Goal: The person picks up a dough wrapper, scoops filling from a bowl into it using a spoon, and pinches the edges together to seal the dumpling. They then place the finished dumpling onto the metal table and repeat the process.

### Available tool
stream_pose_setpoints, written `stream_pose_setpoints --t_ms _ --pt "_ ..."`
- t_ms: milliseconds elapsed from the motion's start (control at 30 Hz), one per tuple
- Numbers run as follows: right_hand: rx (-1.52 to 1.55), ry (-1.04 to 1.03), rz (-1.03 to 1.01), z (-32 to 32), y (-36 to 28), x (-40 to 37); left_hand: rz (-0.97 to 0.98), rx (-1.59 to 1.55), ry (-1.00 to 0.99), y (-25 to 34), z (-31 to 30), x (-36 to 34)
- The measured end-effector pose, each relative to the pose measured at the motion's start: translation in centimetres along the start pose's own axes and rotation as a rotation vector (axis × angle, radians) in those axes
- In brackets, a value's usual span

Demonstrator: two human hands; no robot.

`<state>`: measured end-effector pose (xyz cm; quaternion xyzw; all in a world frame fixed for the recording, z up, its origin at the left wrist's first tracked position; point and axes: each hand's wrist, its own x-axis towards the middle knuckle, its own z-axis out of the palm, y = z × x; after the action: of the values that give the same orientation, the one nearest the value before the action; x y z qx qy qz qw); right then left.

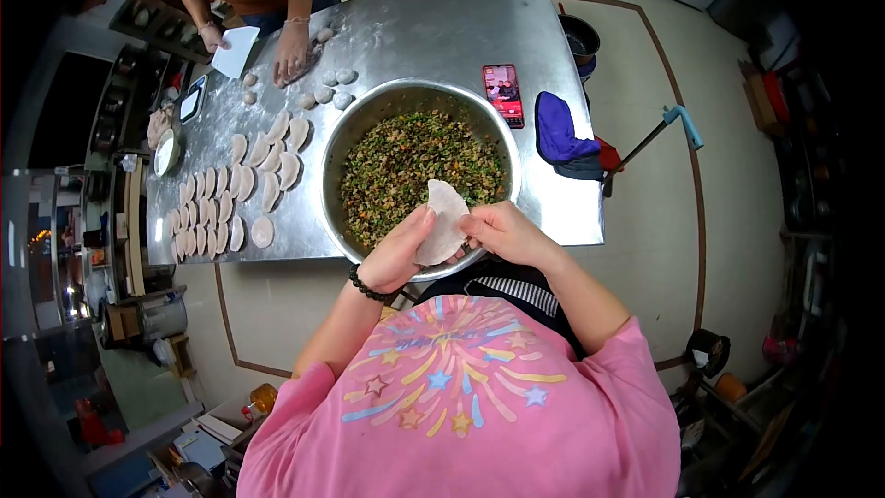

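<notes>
My left hand (396, 251) holds a pale dumpling wrapper (444, 219) over the near part of a large steel bowl. The wrapper looks folded over into a half-moon shape. On its right edge, my right hand (505, 234) pinches the dough between thumb and fingers. Whether filling lies inside it is hidden. The bowl (333, 161) contains chopped green and brown filling (415, 157) with orange bits. Left of the bowl, several half-moon dumplings (221, 182) lie in rows, with one flat round piece of dough (263, 231) near the table edge.
Across the steel table (406, 32), another person's hand (291, 53) presses the floured surface; their other hand holds a white scraper (236, 50). Dough balls (324, 94) lie close by. A phone (503, 95) and a purple cloth item (559, 132) are right of the bowl.
</notes>
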<state>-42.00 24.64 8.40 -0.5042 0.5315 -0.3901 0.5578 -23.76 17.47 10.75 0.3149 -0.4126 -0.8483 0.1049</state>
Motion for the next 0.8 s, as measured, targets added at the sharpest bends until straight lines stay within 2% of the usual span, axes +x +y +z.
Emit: stream_pose_setpoints --t_ms 133,200,433,533,600,733,800 --pt "0.072 0.002 -0.099 0.3 0.1 0.1 0.025 -0.005 -0.017 0.1 0.0 0.3" --pt "0.134 0.004 0.014 0.3 0.5 0.3 0.023 -0.015 -0.030 0.0 -0.1 0.3" --pt "0.021 0.068 -0.096 0.4 -0.5 0.1 0.068 -0.022 0.032 -0.1 -0.2 0.5" --pt "-0.035 -0.002 0.011 0.3 -0.6 0.3 0.095 -0.021 0.071 0.1 0.0 0.6" --pt "-0.052 0.108 -0.171 0.8 -0.4 0.4 0.119 -0.024 0.062 0.2 0.0 0.6" --pt "-0.024 0.073 -0.100 0.8 0.0 0.7 0.195 -0.038 0.108 0.4 0.7 0.7" --pt "-0.028 0.141 -0.182 1.2 0.1 0.8 0.209 -0.048 0.086 0.2 0.3 0.8"
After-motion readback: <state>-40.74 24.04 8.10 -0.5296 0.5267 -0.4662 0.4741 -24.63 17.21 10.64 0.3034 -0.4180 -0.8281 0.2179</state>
